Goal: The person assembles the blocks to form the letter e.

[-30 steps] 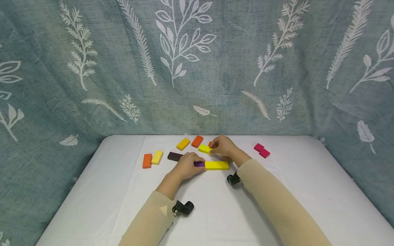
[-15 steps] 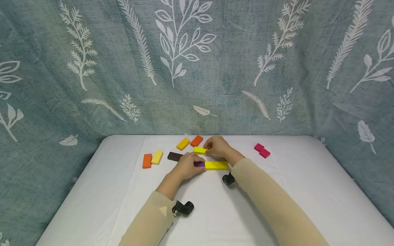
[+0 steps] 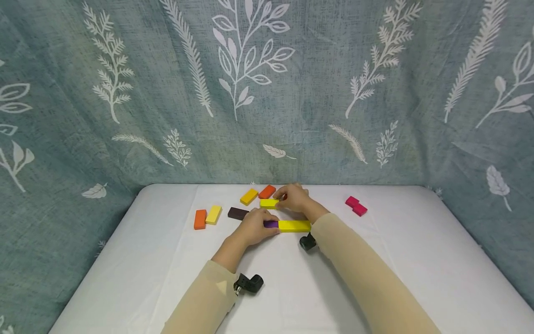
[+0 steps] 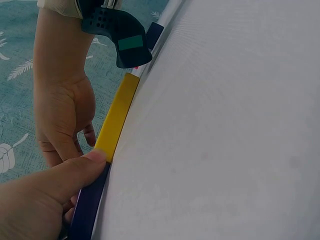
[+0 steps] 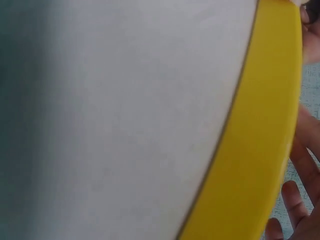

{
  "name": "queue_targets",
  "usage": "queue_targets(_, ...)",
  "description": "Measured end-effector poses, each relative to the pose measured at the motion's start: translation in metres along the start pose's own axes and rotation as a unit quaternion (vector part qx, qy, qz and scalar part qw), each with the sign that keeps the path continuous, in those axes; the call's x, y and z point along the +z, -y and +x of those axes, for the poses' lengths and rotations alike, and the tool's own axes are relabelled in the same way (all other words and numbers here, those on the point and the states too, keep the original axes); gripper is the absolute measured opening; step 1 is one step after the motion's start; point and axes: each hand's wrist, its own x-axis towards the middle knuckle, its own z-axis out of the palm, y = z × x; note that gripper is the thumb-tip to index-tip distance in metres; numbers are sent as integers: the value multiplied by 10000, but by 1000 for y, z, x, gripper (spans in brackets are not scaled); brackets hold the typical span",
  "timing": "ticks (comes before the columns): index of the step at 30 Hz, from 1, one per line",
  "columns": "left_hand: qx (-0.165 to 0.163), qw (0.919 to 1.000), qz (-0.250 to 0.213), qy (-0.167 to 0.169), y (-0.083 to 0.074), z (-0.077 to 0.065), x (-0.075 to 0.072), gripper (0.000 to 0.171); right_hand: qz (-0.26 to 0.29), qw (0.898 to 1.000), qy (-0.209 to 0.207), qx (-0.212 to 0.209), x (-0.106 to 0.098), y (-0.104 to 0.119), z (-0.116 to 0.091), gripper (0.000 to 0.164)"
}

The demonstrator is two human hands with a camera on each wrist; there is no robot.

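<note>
My left hand (image 3: 254, 227) grips a purple block (image 3: 271, 224), most of which it covers; in the left wrist view its thumb (image 4: 75, 175) lies on the seam where the purple block meets a long yellow block (image 3: 294, 226). These two lie end to end in a row. Just behind the row, my right hand (image 3: 295, 198) pinches the right end of a shorter bright yellow block (image 3: 269, 204). The long yellow block (image 5: 255, 130) fills much of the right wrist view, with right-hand fingers (image 5: 295, 200) beyond it.
A dark brown block (image 3: 238, 213) lies left of my left hand. Further left are an orange block (image 3: 200, 219) and a yellow one (image 3: 213, 215). Behind sit an amber block (image 3: 249, 196) and an orange-red block (image 3: 267, 191). Two crimson pieces (image 3: 356, 206) lie at the right.
My right hand has slid left with the short yellow block. The orange-red block behind it has turned a little. My left hand has stayed in place on the purple block.
</note>
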Motion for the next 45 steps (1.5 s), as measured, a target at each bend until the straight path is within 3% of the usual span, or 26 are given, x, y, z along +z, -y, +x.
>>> queue_targets(45, 10, 9998, 131, 114, -4, -2, -4, 31, 395, 9960, -335, 722, 7, -8, 11, 30)
